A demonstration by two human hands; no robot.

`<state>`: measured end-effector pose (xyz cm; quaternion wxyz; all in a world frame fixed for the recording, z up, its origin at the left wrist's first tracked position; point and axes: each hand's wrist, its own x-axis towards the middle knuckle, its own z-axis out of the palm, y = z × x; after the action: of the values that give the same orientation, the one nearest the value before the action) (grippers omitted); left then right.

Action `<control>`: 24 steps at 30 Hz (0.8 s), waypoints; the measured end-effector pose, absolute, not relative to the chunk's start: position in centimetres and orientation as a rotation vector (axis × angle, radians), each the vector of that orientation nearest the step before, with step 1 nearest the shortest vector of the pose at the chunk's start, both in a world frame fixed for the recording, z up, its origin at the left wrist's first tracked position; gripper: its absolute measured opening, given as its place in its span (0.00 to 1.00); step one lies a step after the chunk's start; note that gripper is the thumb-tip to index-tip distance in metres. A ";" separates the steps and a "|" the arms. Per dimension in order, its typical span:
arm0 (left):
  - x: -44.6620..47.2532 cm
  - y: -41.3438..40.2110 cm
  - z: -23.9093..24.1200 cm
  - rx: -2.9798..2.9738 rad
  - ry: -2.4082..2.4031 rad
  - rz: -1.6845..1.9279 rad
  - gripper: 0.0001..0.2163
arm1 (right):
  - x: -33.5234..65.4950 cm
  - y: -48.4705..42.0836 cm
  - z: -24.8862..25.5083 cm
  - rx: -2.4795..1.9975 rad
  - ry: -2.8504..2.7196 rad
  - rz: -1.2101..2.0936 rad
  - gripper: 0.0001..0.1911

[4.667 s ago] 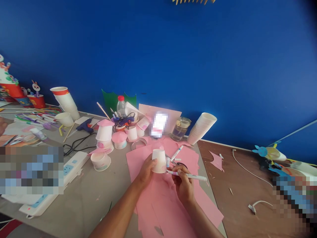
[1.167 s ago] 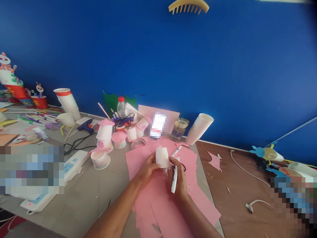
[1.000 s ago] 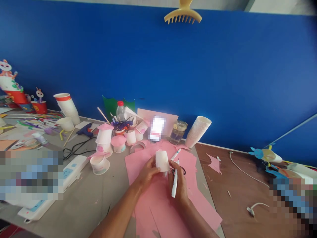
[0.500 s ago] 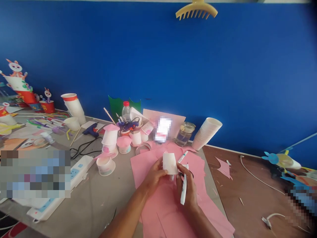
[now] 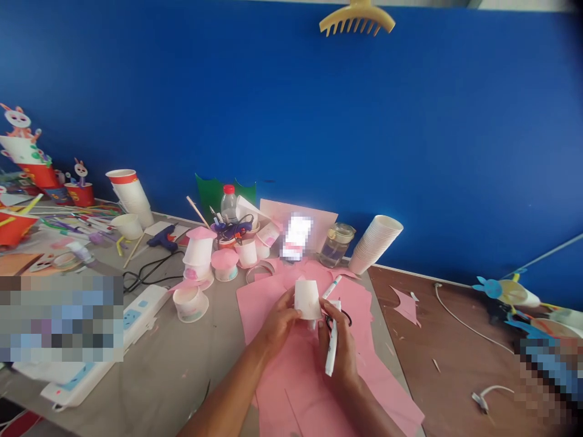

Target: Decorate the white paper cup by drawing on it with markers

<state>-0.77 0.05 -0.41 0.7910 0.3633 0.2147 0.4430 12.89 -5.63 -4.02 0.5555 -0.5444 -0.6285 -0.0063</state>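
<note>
cup: a small white paper cup (image 5: 307, 298), held upside down with its flat base up and slightly tilted, a faint pink mark on its side
cup place: above the pink paper (image 5: 291, 358) spread on the table, gripped from the left by the left hand (image 5: 277, 318)
pen: a white marker (image 5: 331, 349), slim, pointing up toward the cup, its lower end sticking out below the fingers
pen place: in the right hand (image 5: 339, 349), just beside the cup

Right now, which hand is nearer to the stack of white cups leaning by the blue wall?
Right. The right hand, holding a marker, sits below and just left of the stack of white cups; the left hand, gripping the small paper cup, is farther left.
</note>
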 end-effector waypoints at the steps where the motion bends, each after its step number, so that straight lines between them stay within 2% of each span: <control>1: -0.8 0.1 -0.4 0.778 0.462 0.950 0.25 | 12.9 -5.6 -4.1 -1.283 -1.482 -0.025 0.19; 13: -0.7 0.2 -0.6 0.760 0.470 0.953 0.29 | 13.1 -5.7 -4.7 -1.306 -1.485 0.002 0.20; 24: -0.5 0.4 -0.8 0.738 0.459 0.980 0.23 | 13.2 -5.7 -4.8 -1.289 -1.515 -0.029 0.19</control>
<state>-0.48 0.42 -0.84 0.7931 0.3430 0.2136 0.4558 13.17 -5.66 -4.81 0.5450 -0.5433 -0.6385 -0.0122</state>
